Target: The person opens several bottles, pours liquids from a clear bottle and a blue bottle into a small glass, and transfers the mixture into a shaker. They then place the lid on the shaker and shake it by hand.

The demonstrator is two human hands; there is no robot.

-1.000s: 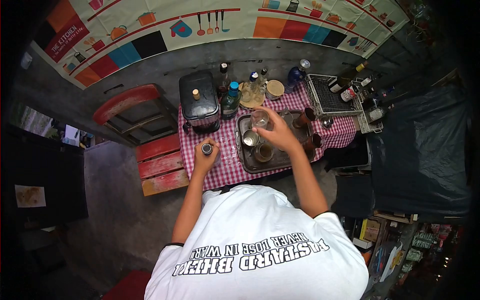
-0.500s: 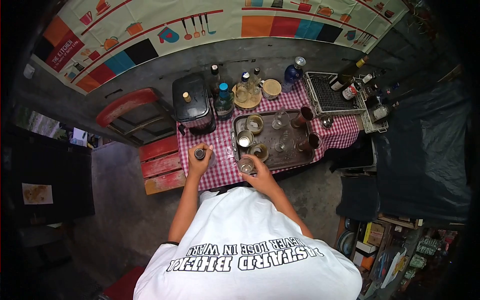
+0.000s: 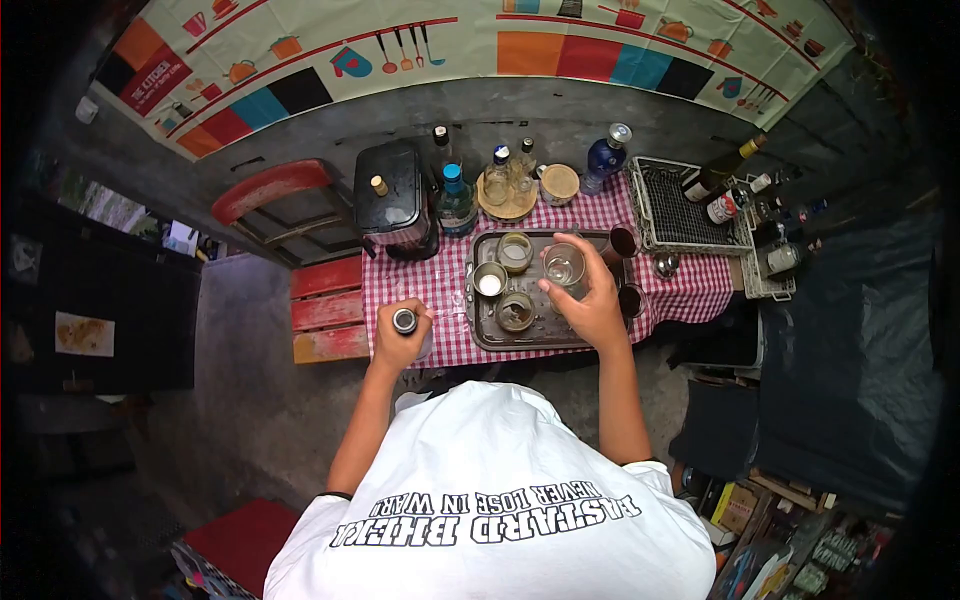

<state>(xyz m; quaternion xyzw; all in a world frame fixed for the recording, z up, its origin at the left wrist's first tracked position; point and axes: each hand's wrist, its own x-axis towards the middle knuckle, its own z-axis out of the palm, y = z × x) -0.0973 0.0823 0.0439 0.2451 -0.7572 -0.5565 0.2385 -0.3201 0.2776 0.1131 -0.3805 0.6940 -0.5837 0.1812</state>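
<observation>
At centre, a clear round glass [image 3: 564,266] is pinched, unreleased, at the dark metal tray [image 3: 485,327] by the right hand [image 3: 597,312]'s fingers, a dark-topped cylinder [image 3: 404,321] by the left hand [image 3: 397,346]'s.

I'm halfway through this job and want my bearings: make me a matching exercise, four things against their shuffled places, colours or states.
Column one
1. Clear drinking glass
2. Wooden chair
3. Tablecloth
4. Black lidded container

Column two
A. Red, standing left of the table
B. With a small tan knob on top
C. Held in the fingers of the right hand
D. Pink-and-white checked, under the metal tray

Right pairs: 1-C, 2-A, 3-D, 4-B
</observation>
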